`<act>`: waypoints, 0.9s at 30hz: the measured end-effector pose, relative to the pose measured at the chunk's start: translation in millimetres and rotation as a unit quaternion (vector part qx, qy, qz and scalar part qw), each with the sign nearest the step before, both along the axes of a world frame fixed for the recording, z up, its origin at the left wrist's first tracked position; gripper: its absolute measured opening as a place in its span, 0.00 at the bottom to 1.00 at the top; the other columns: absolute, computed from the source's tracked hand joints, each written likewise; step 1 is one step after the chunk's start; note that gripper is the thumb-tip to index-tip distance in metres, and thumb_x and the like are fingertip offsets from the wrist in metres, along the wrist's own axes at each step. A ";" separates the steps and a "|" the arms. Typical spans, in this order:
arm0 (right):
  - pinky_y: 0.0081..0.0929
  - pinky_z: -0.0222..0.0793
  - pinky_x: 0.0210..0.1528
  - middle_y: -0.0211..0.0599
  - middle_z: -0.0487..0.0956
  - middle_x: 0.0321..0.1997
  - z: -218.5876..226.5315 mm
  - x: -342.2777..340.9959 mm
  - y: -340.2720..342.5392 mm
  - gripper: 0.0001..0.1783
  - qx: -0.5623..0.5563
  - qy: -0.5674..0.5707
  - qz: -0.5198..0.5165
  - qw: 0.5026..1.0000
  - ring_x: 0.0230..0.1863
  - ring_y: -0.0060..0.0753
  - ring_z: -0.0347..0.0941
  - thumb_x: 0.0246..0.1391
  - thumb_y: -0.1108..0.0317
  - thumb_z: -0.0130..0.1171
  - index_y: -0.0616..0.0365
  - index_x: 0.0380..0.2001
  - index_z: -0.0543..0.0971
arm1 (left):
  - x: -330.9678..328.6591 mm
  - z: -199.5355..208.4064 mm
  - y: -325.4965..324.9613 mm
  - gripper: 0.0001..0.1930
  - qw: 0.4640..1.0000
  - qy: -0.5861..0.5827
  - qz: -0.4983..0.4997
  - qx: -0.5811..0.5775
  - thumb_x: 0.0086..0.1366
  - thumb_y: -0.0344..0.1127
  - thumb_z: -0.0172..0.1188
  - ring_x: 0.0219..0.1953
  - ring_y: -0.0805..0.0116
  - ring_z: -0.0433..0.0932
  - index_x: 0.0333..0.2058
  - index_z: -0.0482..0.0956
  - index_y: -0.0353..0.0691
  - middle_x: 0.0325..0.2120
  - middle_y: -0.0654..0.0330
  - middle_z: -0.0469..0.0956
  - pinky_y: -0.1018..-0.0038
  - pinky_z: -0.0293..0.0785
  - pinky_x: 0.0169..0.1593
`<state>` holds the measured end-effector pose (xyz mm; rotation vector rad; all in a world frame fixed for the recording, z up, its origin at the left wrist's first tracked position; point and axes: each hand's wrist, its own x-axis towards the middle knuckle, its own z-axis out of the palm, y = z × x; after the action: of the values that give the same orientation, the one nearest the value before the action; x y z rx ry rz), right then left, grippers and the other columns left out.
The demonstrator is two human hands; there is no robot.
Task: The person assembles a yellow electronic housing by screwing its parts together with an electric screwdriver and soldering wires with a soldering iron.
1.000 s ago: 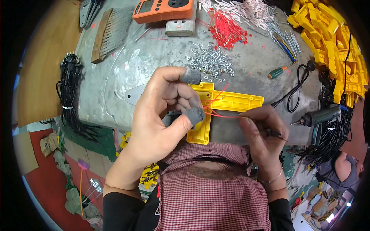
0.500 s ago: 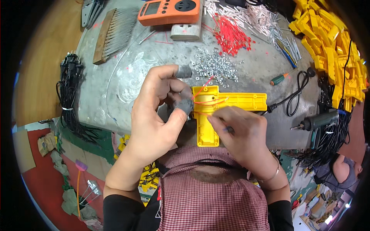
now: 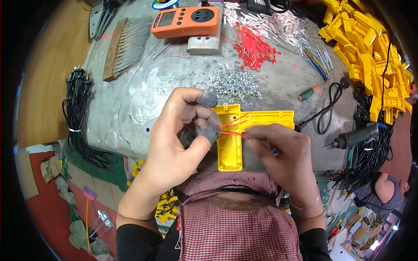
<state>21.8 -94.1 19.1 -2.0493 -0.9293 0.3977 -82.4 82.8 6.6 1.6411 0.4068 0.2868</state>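
Observation:
Grey coverings wrap the fingertips of my left hand (image 3: 180,130), whose thumb and fingers pinch thin red wires (image 3: 233,132). Whatever those wires join is hidden behind the fingers. My right hand (image 3: 283,150) is closed at the wires' other side, thumb and forefinger meeting on a red strand. Something small and dark shows within its curled fingers, too little to name. Under the wires lies a yellow T-shaped plastic housing (image 3: 229,158), open side up, near the table's front edge. A black power cord (image 3: 310,121) runs from the right end of its arm.
Beyond the housing lie loose metal nuts (image 3: 237,82), red wire pieces (image 3: 254,45) and an orange meter (image 3: 185,21). A brush (image 3: 126,48) and bundled black plug cords (image 3: 78,113) are at left. At right are a screwdriver (image 3: 308,93), a power driver (image 3: 355,137) and piled yellow housings (image 3: 365,48).
My right hand has moved slightly right and down, drawing a red wire out sideways. The left hand keeps its pinch. The whole view has shifted a little.

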 end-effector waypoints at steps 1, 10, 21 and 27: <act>0.29 0.72 0.28 0.40 0.79 0.29 -6.7 3.1 -3.0 0.08 0.017 -0.009 0.034 0.999 0.27 0.40 0.77 0.47 0.75 0.60 0.59 0.34 0.77 | -0.7 1.4 -0.5 0.20 1.000 0.000 -0.002 -0.001 0.51 0.23 0.53 0.35 0.75 0.73 0.45 0.63 0.36 0.31 0.60 0.74 0.78 0.67 0.42; 0.31 0.72 0.30 0.40 0.78 0.26 -2.4 -3.9 -6.0 0.07 0.023 0.006 0.076 0.997 0.28 0.43 0.77 0.45 0.75 0.62 0.59 0.31 0.78 | 4.0 10.4 -13.6 0.32 0.977 -0.043 -0.130 0.162 0.46 0.18 0.58 0.36 0.70 0.77 0.54 0.66 0.35 0.31 0.58 0.77 0.76 0.72 0.43; 0.32 0.70 0.29 0.42 0.78 0.28 -25.9 -7.3 11.6 0.07 -0.098 -0.106 0.080 0.986 0.26 0.41 0.75 0.48 0.68 0.61 0.57 0.32 0.79 | 8.9 6.1 -6.7 0.26 0.965 -0.047 -0.044 0.255 0.48 0.16 0.54 0.32 0.72 0.75 0.49 0.69 0.35 0.29 0.59 0.75 0.76 0.72 0.40; 0.31 0.69 0.24 0.36 0.74 0.23 -12.1 -9.5 -6.4 0.07 -0.029 -0.034 0.076 0.996 0.22 0.38 0.74 0.46 0.71 0.62 0.57 0.30 0.77 | 8.6 4.7 -5.5 0.25 0.953 -0.062 -0.054 0.290 0.47 0.15 0.52 0.32 0.66 0.77 0.48 0.70 0.34 0.29 0.56 0.75 0.74 0.74 0.39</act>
<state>12.2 -100.5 7.0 -2.0629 -1.1321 0.4431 -73.8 77.2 11.3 2.1980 0.1361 0.4538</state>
